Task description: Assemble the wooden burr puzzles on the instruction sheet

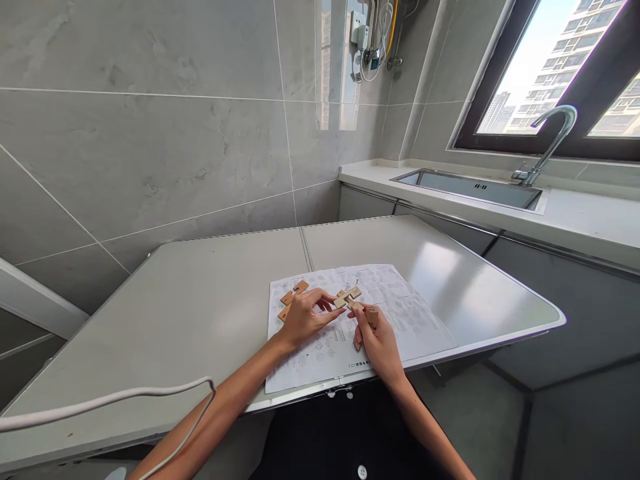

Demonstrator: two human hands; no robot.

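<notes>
My left hand (pixel 306 316) pinches a pale notched wooden puzzle piece (pixel 340 302) between thumb and fingers, above a printed sheet. From the other side my right hand (pixel 379 339) grips a wooden piece (pixel 356 307) that meets the pale one; whether they are interlocked I cannot tell. A browner wooden block (pixel 371 316) shows at my right fingers. Beyond the joined spot lies another light piece (pixel 354 292), partly overlapped. Left of my left hand, several orange-brown notched pieces (pixel 301 287) rest on the sheet, one partly hidden by the hand.
The printed paper sheet (pixel 420 327) with small diagrams lies on a folding white table (pixel 225 287). A pale cable (pixel 110 400) crosses the table's left front and my left forearm. At the right stand a counter with a sink (pixel 470 187) and a faucet (pixel 555 140).
</notes>
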